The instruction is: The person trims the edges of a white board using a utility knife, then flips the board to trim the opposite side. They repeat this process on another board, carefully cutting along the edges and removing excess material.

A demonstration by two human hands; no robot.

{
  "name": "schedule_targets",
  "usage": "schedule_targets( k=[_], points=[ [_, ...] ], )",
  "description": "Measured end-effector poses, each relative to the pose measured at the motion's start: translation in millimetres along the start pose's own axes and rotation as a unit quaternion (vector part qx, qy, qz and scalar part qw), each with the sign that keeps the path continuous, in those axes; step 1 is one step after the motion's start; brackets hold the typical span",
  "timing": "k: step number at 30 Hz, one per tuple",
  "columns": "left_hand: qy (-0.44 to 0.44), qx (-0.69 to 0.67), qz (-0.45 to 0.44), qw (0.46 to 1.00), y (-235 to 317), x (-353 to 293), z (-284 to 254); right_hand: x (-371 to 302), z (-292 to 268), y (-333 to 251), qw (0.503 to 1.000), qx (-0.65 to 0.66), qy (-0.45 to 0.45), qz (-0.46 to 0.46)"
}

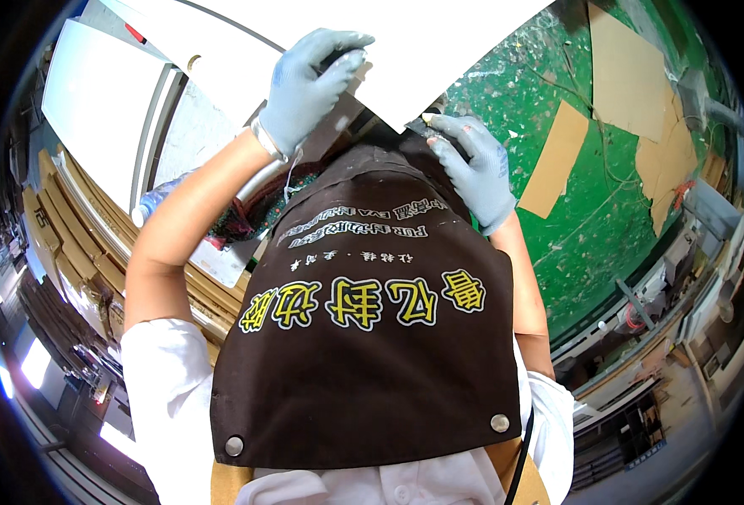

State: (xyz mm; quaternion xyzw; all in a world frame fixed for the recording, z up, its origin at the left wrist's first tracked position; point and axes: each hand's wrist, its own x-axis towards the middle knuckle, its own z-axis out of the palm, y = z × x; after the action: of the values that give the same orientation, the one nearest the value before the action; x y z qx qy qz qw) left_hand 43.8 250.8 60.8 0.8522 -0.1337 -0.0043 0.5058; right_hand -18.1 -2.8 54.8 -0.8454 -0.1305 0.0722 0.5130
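Note:
Both my hands wear light blue-grey gloves. My left hand (pixel 313 88) is over the near edge of a large white panel (pixel 406 50), its thumb and fingers apart with no object visible between them. Whether it presses on the panel I cannot tell. My right hand (pixel 475 164) is by the panel's near corner, fingers closed on a small dark flat piece (pixel 421 128) next to that corner. What kind of thing this piece is does not show clearly. A brown apron (pixel 364 370) hangs in front of me, below the panel.
Green, debris-specked floor (pixel 549 76) lies to the right, with brown board pieces (pixel 555 156) on it. At the left are another white panel (pixel 103 101), a plastic bottle (pixel 149 206) and stacked brown boards (pixel 77 236). A red-handled item (pixel 135 34) rests on the far left panel.

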Motion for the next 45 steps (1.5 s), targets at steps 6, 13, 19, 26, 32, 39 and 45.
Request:
schedule_targets(
  k=[6,13,19,26,32,39,45],
  points=[
    [0.037,0.075,0.044,0.996,-1,-42,15,12,-6,-6,0.986,-0.132,0.03,-0.097],
    [-0.035,0.246,0.198,0.948,12,-29,21,6,-3,-5,0.994,-0.067,0.085,-0.03],
    [-0.113,0.346,0.231,0.902,27,-18,22,2,-3,-5,0.993,-0.059,0.099,-0.009],
    [-0.176,0.395,0.263,0.862,37,-7,32,-1,-6,-7,0.994,-0.047,0.103,0.009],
    [-0.149,0.437,0.211,0.861,25,2,25,-8,-7,-5,0.993,-0.051,0.103,0.016],
    [-0.009,0.346,0.164,0.924,-5,15,-27,-13,-1,-6,0.994,-0.022,0.098,0.051],
    [-0.082,0.235,0.212,0.945,12,-7,17,-9,4,-2,0.995,-0.018,0.094,0.04]
  ],
)
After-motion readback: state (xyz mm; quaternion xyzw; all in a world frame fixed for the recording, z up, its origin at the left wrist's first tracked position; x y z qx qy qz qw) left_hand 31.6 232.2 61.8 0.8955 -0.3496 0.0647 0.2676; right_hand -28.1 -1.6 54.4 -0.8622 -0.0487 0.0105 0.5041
